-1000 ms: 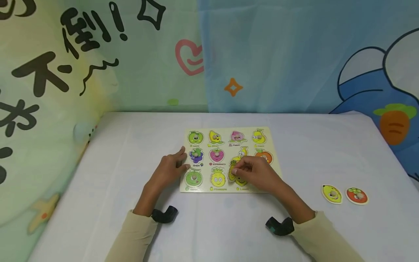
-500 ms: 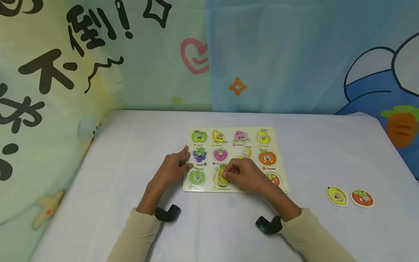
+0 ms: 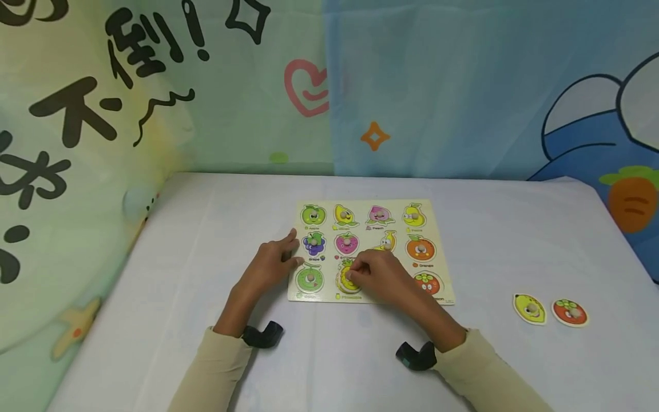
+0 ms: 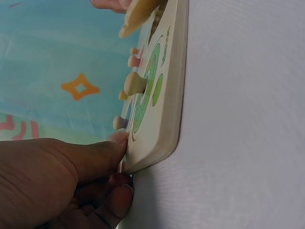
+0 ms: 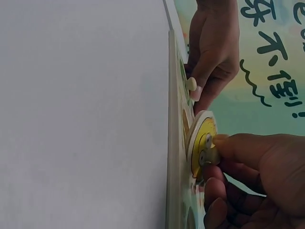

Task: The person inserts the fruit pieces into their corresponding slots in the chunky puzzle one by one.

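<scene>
My right hand [image 3: 383, 276] pinches the knob of a yellow pineapple piece [image 3: 347, 281] over the bottom row of a fruit puzzle board [image 3: 399, 223]. In the right wrist view the pineapple piece [image 5: 202, 148] is tilted, its lower edge at the board's surface. My left hand [image 3: 268, 264] grips the board's left edge; in the left wrist view its thumb lies against the edge and the fingers curl below. Near that thumb is the green melon piece [image 4: 143, 88] with a wooden knob. Parts of the bottom row are hidden behind my right hand.
A lemon piece [image 3: 530, 309] and a tomato piece [image 3: 570, 313] lie on the white tablecloth at the right. Several knobbed fruits, such as the apple [image 3: 313, 216] and orange [image 3: 420, 249], are on the board. A printed curtain [image 3: 437, 86] stands behind.
My right hand has moved left across the board with the pineapple piece, reaching the space beside the melon. The left hand stays on the board's edge.
</scene>
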